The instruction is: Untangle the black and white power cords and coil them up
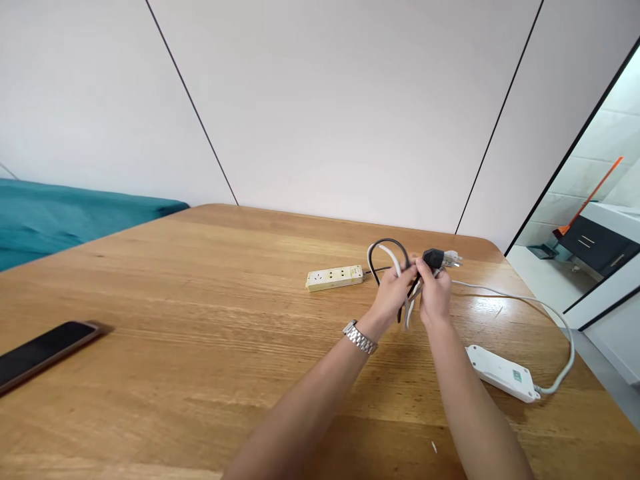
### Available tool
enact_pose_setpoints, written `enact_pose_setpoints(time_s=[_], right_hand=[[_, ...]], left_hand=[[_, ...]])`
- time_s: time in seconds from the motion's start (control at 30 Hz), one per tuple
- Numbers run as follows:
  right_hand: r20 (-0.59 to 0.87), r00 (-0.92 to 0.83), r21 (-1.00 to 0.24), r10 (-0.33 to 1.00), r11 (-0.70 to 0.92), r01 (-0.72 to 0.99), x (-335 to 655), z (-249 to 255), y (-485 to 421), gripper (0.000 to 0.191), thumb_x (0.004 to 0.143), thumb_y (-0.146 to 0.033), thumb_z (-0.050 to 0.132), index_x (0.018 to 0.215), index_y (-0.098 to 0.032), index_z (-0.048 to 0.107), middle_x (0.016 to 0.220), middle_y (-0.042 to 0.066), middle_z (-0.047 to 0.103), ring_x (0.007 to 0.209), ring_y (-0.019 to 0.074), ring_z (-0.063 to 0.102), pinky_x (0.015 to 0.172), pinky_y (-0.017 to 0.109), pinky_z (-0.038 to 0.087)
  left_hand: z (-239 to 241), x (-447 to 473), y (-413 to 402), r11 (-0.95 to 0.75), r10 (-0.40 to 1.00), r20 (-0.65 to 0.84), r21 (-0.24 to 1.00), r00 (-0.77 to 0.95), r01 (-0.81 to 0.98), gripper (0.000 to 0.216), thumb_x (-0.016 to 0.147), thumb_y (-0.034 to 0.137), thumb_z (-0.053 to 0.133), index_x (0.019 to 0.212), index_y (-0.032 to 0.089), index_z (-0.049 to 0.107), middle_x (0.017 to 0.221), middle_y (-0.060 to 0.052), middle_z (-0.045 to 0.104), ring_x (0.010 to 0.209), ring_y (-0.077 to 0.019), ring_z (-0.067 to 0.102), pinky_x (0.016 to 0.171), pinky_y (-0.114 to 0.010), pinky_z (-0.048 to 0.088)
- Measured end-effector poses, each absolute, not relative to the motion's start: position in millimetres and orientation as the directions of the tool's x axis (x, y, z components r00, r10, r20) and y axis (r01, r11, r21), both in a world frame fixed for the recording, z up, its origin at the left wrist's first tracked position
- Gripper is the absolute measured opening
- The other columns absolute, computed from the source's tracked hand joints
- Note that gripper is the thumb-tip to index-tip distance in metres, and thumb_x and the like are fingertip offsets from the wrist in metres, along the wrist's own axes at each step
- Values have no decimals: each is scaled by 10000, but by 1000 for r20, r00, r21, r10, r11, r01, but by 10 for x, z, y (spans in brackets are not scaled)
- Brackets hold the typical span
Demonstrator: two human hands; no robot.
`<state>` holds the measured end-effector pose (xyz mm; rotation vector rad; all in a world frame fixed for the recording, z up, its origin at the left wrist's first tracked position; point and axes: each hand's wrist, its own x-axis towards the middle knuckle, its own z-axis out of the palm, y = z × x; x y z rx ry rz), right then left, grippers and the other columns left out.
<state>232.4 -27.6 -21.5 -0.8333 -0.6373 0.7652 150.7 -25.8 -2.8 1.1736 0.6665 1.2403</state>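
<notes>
Above the right part of the wooden table, my left hand (394, 291) is closed around a looped black cord (389, 241) and a white cord (389, 253). My right hand (436, 293) is closed beside it, pinching the cords just below a black plug (433, 258) and a white plug (451, 259). The prongs point to the right. Behind my left hand lies a yellowed power strip (335, 277) with a black cord. Near my right forearm a white power strip (501, 373) rests face down, its white cord curving back toward my hands.
A dark phone (43, 353) lies at the left of the wooden table (200, 320). The table's far edge meets a white panelled wall (350, 113). Teal fabric (75, 217) is beyond the left edge. A doorway with an orange-handled broom (595, 193) stands at the right.
</notes>
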Motion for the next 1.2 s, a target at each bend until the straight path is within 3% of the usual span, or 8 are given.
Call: enact_pose_setpoints(time_s=[0.17,0.27,0.33,0.57,0.73,0.83,0.97,1.2], right_hand=[[117,655,-745,747,501,-439,2555,-162,-246,390,602,-446,779,766,-223,504,632,-67,577,491,94,568,482,240,474],[137,694,-743,707,536,-400,2805,-119,-289,388,631,-446,737,706,-223,429,590,-104,466,333,18,304,312,196,232],[153,755,-729,637,589,-350,2960,-79,-349,371,631,-405,721,682,-221,402,580,-108,444,323,7,249,299,190,173],[263,913,-729,312,685,-25,3347,8,-550,317,641,-261,673,726,-248,369,536,-126,412,343,30,246,307,169,176],[443,876,-708,190,674,211,3207,26,-550,336,584,-246,735,796,-235,475,653,-75,517,506,83,467,445,204,403],[625,679,-714,385,634,298,2907,51,-585,281,599,-279,763,759,-204,546,686,-39,573,608,109,537,589,241,482],[664,38,-707,747,610,359,2510,-36,-626,185,671,-304,755,722,-193,617,652,-14,633,588,129,571,592,250,484],[465,-403,-785,789,577,224,2058,-560,-469,442,631,-350,797,1033,-186,714,1055,86,733,967,247,682,881,380,513]], left_hand=[[107,1214,-91,196,976,-75,696,202,-691,118,840,280,646,891,188,593,531,64,490,452,-86,485,486,-189,420],[182,944,10,302,949,-147,673,278,-676,198,923,270,552,752,190,494,438,117,219,314,-47,215,332,-144,191],[216,743,51,376,916,-208,743,344,-553,263,944,269,527,705,177,465,457,116,195,307,-27,158,312,-130,120],[293,-171,141,485,830,-351,837,433,-252,220,924,228,551,721,145,529,512,95,242,318,-7,186,271,-98,127],[329,-421,95,446,837,-348,881,423,-158,106,882,144,596,779,125,592,498,94,251,324,-6,212,267,-77,182],[430,-238,-61,405,865,-248,859,437,-314,136,919,124,523,810,116,604,513,84,281,324,-14,240,265,-87,219],[655,86,-319,407,861,-120,746,494,-527,269,988,134,363,955,82,626,565,55,370,331,-21,276,269,-97,263],[831,261,-391,443,856,-38,570,516,-692,339,1033,230,302,1101,69,593,568,42,424,336,-33,343,272,-92,269]])
